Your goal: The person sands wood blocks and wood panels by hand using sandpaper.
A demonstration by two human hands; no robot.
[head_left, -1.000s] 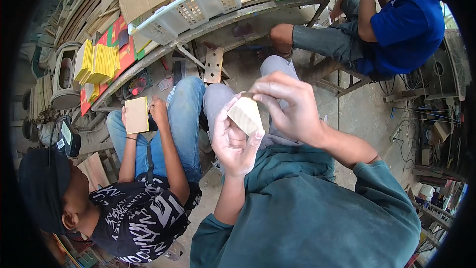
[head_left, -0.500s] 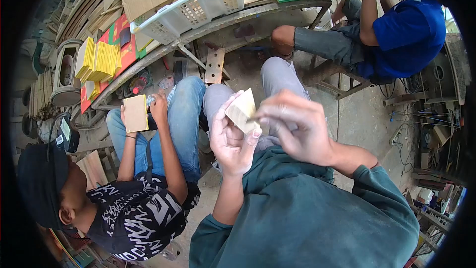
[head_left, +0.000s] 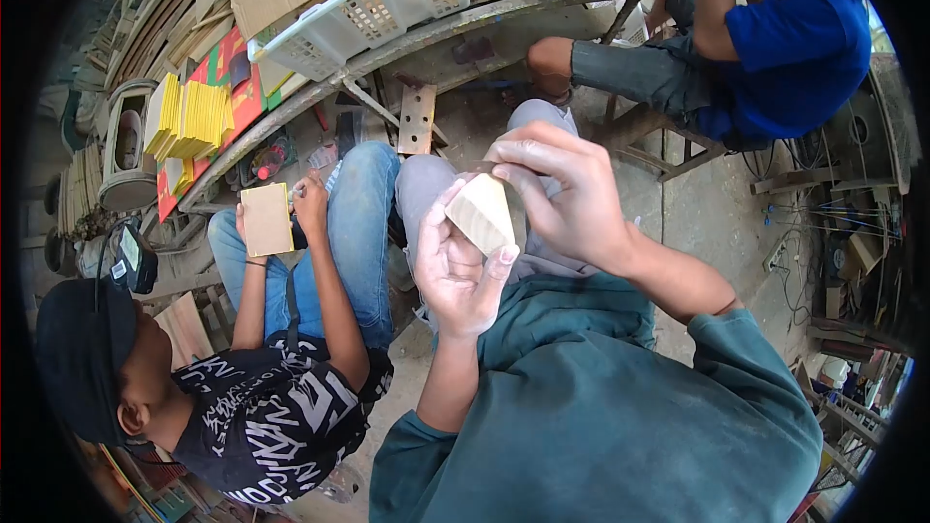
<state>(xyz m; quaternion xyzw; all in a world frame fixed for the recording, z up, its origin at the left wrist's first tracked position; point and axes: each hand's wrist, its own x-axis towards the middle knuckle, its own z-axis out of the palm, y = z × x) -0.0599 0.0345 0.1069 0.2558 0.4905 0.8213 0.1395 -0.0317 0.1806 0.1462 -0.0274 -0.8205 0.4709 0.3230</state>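
A pale wooden block (head_left: 481,213) with slanted faces rests in my left hand (head_left: 455,271), its fingers and thumb closed round the sides. Whitish dust coats both my hands. My right hand (head_left: 567,189) is just above and right of the block, thumb and fingers pinched together at the block's upper edge. Between those fingertips a thin brownish piece shows in part; it looks like sandpaper, mostly hidden by the fingers. Both hands are over my lap, in front of my green shirt (head_left: 630,416).
On my left a person in a black patterned shirt (head_left: 281,407) holds a flat brown panel (head_left: 265,219). Another person in a blue shirt (head_left: 799,48) sits at the upper right. A bench ahead bears a white plastic basket (head_left: 373,15) and stacked yellow-edged pieces (head_left: 194,116).
My right hand has moved up and away from me, from the block's lower right to its upper edge. The block has turned slightly in my left hand.
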